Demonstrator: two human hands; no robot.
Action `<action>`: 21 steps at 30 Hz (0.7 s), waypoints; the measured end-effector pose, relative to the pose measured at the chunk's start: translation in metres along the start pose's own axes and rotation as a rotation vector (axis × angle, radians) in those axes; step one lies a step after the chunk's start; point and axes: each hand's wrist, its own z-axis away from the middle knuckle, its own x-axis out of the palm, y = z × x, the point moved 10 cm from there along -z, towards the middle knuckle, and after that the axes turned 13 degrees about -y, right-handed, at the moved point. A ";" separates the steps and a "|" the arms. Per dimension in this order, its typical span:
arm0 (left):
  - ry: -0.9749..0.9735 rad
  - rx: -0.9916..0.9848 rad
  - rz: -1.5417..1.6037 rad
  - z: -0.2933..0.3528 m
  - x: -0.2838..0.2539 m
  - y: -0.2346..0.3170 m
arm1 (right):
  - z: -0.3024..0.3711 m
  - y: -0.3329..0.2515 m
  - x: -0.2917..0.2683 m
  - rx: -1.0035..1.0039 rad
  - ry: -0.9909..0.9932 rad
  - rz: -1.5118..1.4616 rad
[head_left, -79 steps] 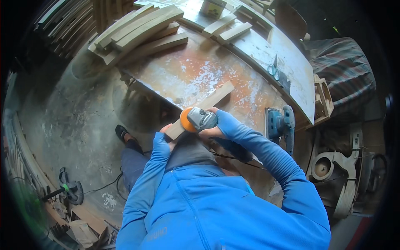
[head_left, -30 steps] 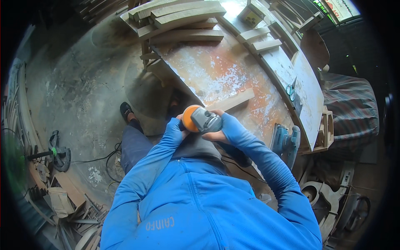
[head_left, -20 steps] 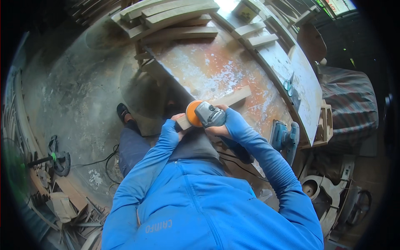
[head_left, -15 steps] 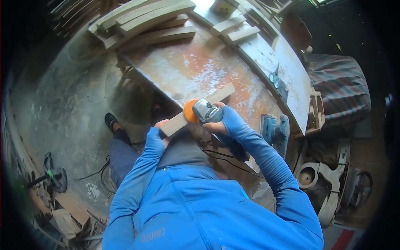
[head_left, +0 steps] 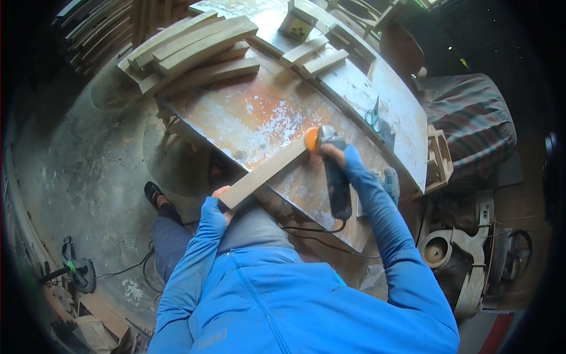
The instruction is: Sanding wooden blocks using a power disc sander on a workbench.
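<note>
The right hand (head_left: 333,154) grips an angle grinder (head_left: 330,171), its orange disc (head_left: 312,140) meeting the far end of a wooden plank (head_left: 265,173) — the left hand (head_left: 220,199) clamps the near end, which overhangs the rusty workbench (head_left: 259,115). Steady, light passes and a firm hold would serve best. Six or so planks (head_left: 188,50) lie stacked beyond — two short blocks (head_left: 313,56) nearby.

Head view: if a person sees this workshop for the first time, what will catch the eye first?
First, the orange-disc sander at the picture's centre, gripped by the right hand against the far end of a long wooden plank. The left hand holds the plank's near end at the edge of the rust-stained metal table. A stack of wooden boards lies on the table's far left corner.
</note>
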 end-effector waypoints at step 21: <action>0.036 0.010 0.034 0.005 -0.006 -0.001 | -0.016 0.017 -0.029 -0.017 0.104 -0.106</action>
